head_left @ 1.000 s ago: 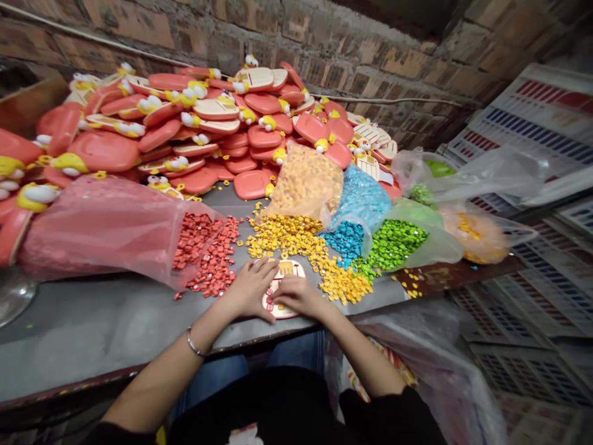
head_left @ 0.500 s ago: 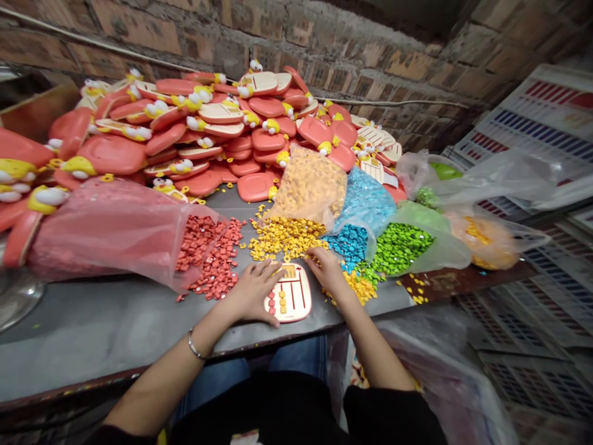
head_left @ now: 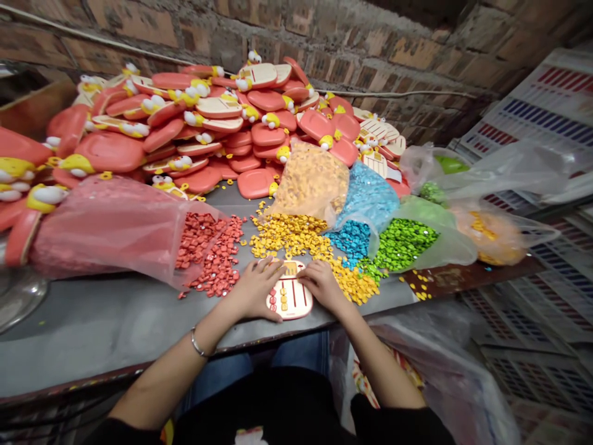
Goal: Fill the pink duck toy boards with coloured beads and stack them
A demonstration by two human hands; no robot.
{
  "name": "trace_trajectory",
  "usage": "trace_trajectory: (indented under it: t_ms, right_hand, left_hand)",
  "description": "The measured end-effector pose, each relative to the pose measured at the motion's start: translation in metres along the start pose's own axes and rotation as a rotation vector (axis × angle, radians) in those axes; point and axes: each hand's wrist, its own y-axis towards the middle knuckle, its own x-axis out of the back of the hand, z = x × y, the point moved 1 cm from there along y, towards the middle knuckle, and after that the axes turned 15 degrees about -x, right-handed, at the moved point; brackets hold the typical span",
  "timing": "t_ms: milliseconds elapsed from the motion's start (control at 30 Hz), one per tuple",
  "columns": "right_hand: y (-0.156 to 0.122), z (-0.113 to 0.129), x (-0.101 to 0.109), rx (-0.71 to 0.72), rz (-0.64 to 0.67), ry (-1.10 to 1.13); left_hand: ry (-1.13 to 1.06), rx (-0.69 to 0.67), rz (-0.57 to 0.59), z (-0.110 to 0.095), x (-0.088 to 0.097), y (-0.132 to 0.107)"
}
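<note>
A cream toy board (head_left: 301,304) with a red rim and slots lies flat near the table's front edge. Red and yellow beads stand in its two left slots; the two right slots are bare red lines. My left hand (head_left: 254,289) grips the board's left side, fingers over the upper part and thumb at the lower edge. Over the upper right of the board, my right hand (head_left: 325,285) has thumb and fingers pinched together; what they hold, if anything, is hidden. Just behind the board lie loose yellow beads (head_left: 291,236).
Red beads (head_left: 215,262) spill from a pink bag (head_left: 111,232) at left. Blue beads (head_left: 351,242) and green beads (head_left: 405,241) spill from bags at right. Yellow pieces (head_left: 359,283) lie beside my right hand. Duck-headed boards (head_left: 264,137) are heaped against the brick wall (head_left: 296,37).
My right hand has moved from the yellow bead pile down and toward me onto the board's upper right, its fingers now closed together. My left hand stays on the board.
</note>
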Motion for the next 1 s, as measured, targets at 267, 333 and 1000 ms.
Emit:
trace_trajectory:
  t_ms: [267, 333, 1000]
  right_hand:
    - [0.006, 0.021, -0.012, 0.112, 0.202, 0.277]
    - [0.0, 0.013, 0.003, 0.036, 0.17, 0.329]
    - [0.026, -0.097, 0.045, -0.429, -0.245, -0.516]
  left_hand:
    - [-0.007, -0.008, -0.026, 0.0, 0.002, 0.0]
    - [-0.015, -0.012, -0.023, 0.0, 0.003, 0.0]
    - [0.098, 0.117, -0.443, 0.01, 0.021, 0.004]
